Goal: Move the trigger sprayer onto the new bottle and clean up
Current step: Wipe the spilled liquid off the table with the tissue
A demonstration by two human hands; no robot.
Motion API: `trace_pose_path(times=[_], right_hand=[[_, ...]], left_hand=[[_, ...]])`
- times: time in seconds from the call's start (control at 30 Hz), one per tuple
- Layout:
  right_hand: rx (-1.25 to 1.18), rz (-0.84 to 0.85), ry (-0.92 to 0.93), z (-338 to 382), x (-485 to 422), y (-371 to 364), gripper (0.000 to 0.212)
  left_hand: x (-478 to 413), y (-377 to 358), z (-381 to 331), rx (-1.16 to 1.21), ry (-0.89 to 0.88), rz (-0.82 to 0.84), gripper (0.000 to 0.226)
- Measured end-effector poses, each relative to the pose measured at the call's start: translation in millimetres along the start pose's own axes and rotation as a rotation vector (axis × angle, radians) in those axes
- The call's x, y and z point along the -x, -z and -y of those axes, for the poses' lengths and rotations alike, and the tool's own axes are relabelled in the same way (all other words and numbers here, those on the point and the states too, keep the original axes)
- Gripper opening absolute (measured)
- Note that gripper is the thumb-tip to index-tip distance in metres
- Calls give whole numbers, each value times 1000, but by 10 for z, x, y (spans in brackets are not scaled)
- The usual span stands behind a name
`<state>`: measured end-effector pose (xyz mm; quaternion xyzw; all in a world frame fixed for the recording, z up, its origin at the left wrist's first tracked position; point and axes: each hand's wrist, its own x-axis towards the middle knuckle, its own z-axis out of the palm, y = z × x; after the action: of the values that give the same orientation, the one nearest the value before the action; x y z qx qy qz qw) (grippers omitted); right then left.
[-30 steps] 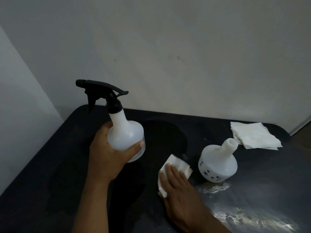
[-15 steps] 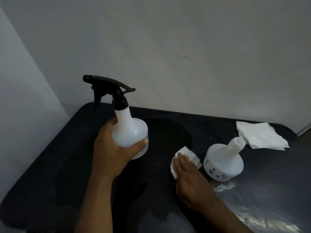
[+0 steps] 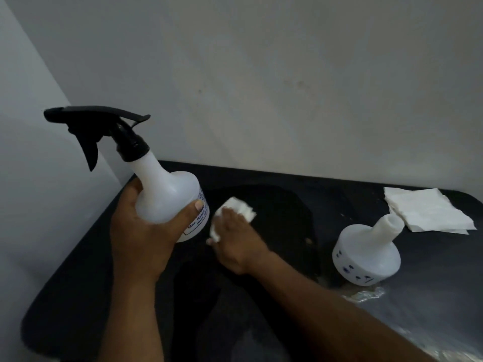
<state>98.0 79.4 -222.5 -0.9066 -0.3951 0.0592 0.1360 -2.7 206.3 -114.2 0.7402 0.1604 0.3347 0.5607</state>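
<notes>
My left hand (image 3: 142, 231) grips a white bottle (image 3: 167, 194) by its round body and holds it tilted above the dark table. A black trigger sprayer (image 3: 104, 131) is screwed onto its neck, nozzle pointing left. My right hand (image 3: 235, 236) presses a crumpled white tissue (image 3: 237, 210) flat on the table, just right of the held bottle. A second white bottle (image 3: 366, 254) with an open neck and no sprayer stands on the table at the right.
A stack of folded white tissues (image 3: 428, 210) lies at the back right, behind the open bottle. A shiny wet patch (image 3: 368, 293) glints in front of that bottle. The black table (image 3: 78, 296) ends at a rounded left edge; pale walls stand behind and left.
My right hand has slid the tissue leftwards across the table, away from the open bottle and close to the held one. My left hand has kept the sprayer bottle raised.
</notes>
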Motion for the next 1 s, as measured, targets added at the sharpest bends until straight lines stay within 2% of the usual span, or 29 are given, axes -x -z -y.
trace_pose_path(times=[0.1,0.2,0.33,0.4,0.47,0.57,0.67,0.77,0.87,1.0], right_hand=[[-75,85,256,564,-24,-114,51],[-29,158,473,987,144,-322,62],[-54,211,468,1036,450,-345,63],[-42,160,423,847,542,-350,60],[88,100,361,534,545,-347,56],[257,14,98,-49,377,-153,56],[175,-81,-236,-459,174,94,57],[132,-43,-343,-418,9,115,61],[50,16,-199,-86,-112,49,61],[107,116,211,507,-63,-166,63]], left_hand=[[-26,6,13,-7,-15,4,78],[-33,21,17,-56,-34,-3,78],[-45,60,33,-73,-28,-34,78],[-53,79,30,-37,-6,-41,79],[-51,80,28,8,8,-23,71],[-19,56,25,22,19,20,74],[1,52,32,28,19,26,81],[-27,32,29,21,-8,-15,81],[-49,9,31,11,-8,-60,81],[-72,21,36,8,6,-107,79]])
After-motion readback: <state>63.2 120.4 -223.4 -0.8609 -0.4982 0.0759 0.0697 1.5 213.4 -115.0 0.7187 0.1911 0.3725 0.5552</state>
